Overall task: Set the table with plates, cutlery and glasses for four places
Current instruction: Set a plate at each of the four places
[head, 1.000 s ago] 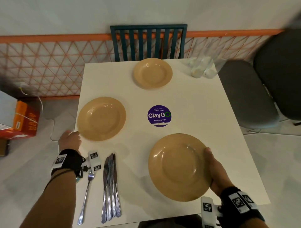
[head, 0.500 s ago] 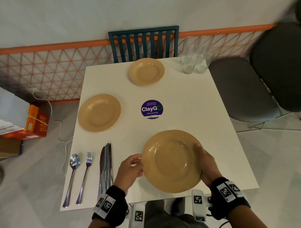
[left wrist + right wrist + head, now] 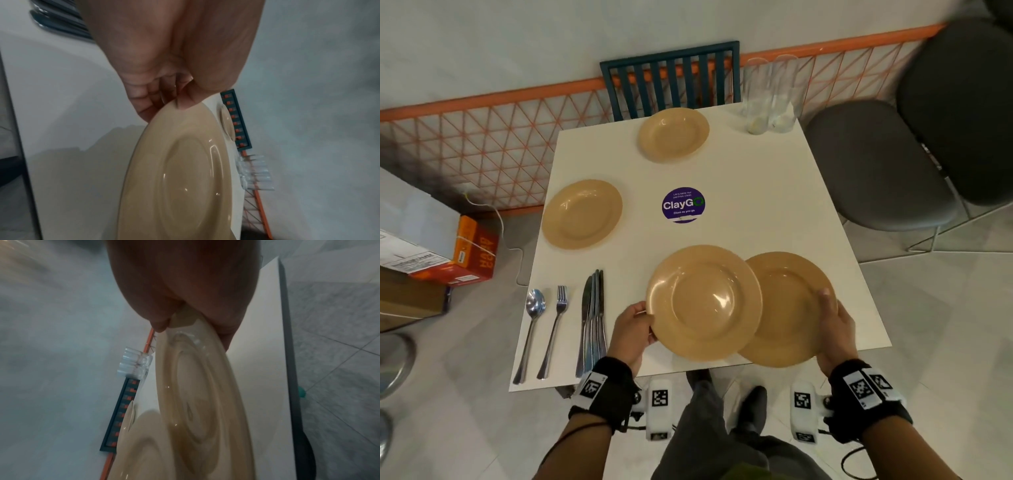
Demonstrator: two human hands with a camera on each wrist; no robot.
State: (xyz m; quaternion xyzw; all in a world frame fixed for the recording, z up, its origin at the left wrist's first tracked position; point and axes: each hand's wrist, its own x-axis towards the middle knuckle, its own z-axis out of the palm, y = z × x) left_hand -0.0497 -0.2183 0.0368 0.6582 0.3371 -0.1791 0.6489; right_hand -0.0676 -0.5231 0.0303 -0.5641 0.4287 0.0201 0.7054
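Two tan plates overlap near the table's front edge. My left hand [image 3: 635, 329] pinches the left rim of the upper plate [image 3: 703, 301], thumb on top [image 3: 185, 100]. My right hand [image 3: 835, 325] grips the right rim of the lower plate [image 3: 791, 308], which pokes out to the right [image 3: 195, 394]. Two more tan plates lie on the white table [image 3: 774, 192]: one at the left side [image 3: 582, 214], one at the far side [image 3: 673, 134]. A spoon [image 3: 532, 329], a fork [image 3: 554, 325] and several knives [image 3: 592, 318] lie at the front left. Clear glasses [image 3: 770, 99] stand at the far right corner.
A purple ClayGo sticker [image 3: 683, 205] marks the table's middle. A teal chair [image 3: 671, 78] stands at the far side, grey chairs [image 3: 876, 164] at the right. An orange mesh fence [image 3: 482, 137] runs behind. Cardboard boxes [image 3: 448, 253] sit on the floor at the left.
My left hand came from the left plate to the stack's left rim and took the top plate. The two plates have slid apart, the lower one now showing to the right.
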